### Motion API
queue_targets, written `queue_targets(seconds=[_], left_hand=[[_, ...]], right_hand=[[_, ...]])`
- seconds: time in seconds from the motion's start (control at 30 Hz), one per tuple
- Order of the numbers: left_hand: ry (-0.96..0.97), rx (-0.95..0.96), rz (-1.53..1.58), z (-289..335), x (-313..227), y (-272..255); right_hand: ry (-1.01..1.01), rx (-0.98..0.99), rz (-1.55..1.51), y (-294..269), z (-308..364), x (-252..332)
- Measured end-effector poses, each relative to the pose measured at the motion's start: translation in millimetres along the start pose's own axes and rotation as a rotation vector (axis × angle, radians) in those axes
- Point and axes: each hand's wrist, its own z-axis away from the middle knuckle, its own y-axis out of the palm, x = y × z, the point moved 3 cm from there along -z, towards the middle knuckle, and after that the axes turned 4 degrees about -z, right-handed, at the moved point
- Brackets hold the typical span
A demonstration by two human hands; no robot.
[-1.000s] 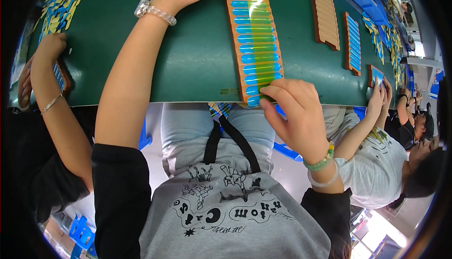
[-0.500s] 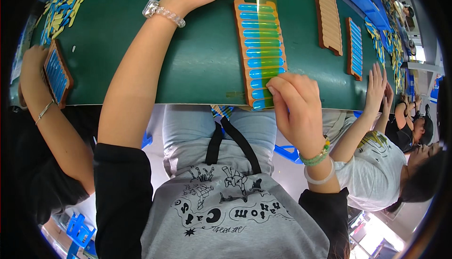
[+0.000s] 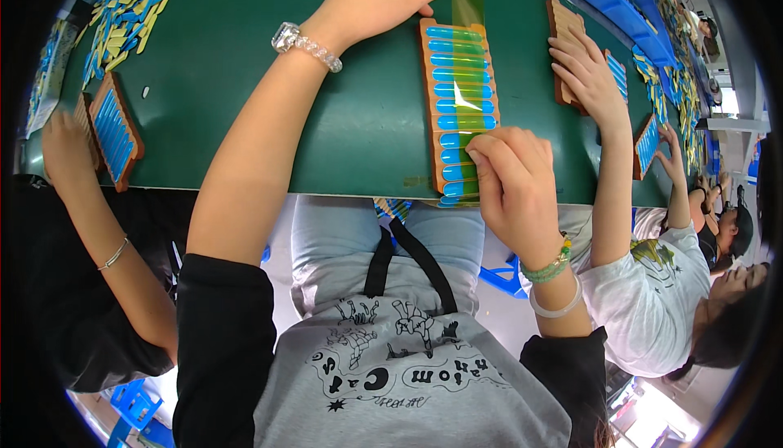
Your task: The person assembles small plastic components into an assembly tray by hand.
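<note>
A brown grooved tray lies lengthwise before me, its near end at the table's front edge. Blue rounded sticks fill its grooves side by side. Over them, along the tray, runs a strip of clear yellow tape that continues past the far end. My left hand is beside that far end, fingers apart, one fingertip at the tape's edge. With thumb and forefinger pinched, my right hand grips the tape near the tray's lower right side; the exact contact is partly hidden by the fingers.
Yellow and blue sticks lie heaped at the far left. A co-worker's hand is by another filled tray. On the right, another person's hand rests on a brown tray, near blue bins.
My left hand has come nearer and its fingers have spread at the tape. My right hand keeps its pinch. The right-hand co-worker's hand has reached onto the brown tray. The view has shifted slightly.
</note>
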Motion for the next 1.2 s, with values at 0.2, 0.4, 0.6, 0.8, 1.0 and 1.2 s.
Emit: queue_targets(seconds=[0.2, 0.4, 0.6, 0.8, 1.0, 1.2], left_hand=[[0.019, 0.001, 0.004, -0.5, -2.2, -0.7], [0.009, -0.041, 0.009, 0.5, -4.9, 0.9], [0.035, -0.068, -0.035, -0.6, -3.8, 2.1], [-0.068, -0.075, -0.094, -3.7, 1.4, 9.5], [0.090, -0.101, -0.199, -8.4, 10.0, 8.9], [0.037, -0.090, -0.130, -5.7, 7.6, 10.9]], right_hand=[[0.008, -0.019, 0.011, 1.3, -6.6, 1.3], [-0.004, -0.035, 0.005, 2.6, -11.2, 1.8], [-0.005, -0.054, -0.008, 5.2, -17.7, -1.0], [0.000, -0.068, 0.008, 5.2, -21.8, -1.4], [-0.002, -0.102, 0.001, 11.1, -36.4, -9.8], [0.023, -0.104, 0.019, 16.2, -57.9, -24.5]])
